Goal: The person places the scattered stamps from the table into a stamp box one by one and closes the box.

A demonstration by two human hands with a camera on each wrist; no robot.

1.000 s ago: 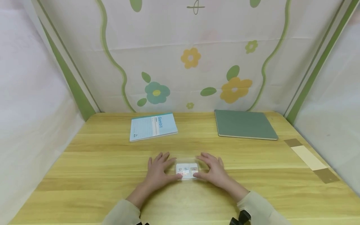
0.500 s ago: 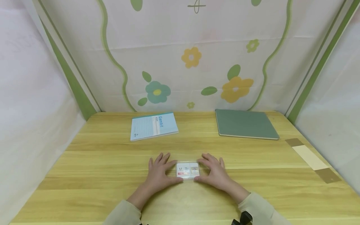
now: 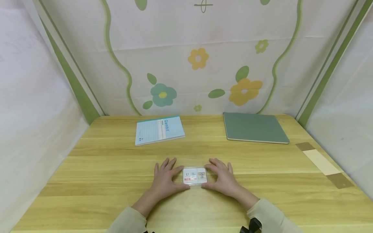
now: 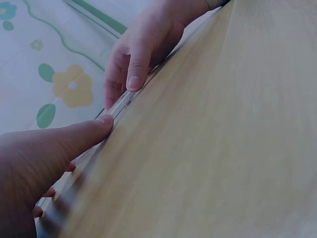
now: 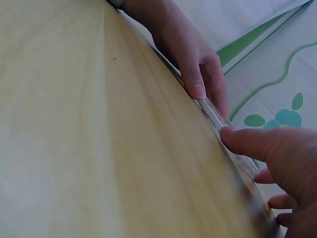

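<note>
A small clear plastic case (image 3: 194, 176) lies flat on the wooden table in the head view, with white printed cards showing through it. My left hand (image 3: 165, 178) holds its left end, thumb at the near edge and index finger at the far edge. The right hand (image 3: 221, 178) grips the right end the same way. In the left wrist view, the thumb of my left hand (image 4: 44, 158) touches the thin edge of the case (image 4: 119, 105). Seen from the right wrist, the right hand (image 5: 282, 153) has its thumb against that edge too.
A light blue notebook (image 3: 159, 130) marked "Gambit" lies at the back left. At the back right is a dark green notebook (image 3: 255, 127). A brown and cream strip (image 3: 323, 165) runs along the right table edge. Floral white cloth (image 3: 192, 38) surrounds the table.
The clear outline of the case stood taller a second ago, with my thumbs overlapping its front. It now looks flatter, the thumbs are at its near edge, and the print shows more clearly.
</note>
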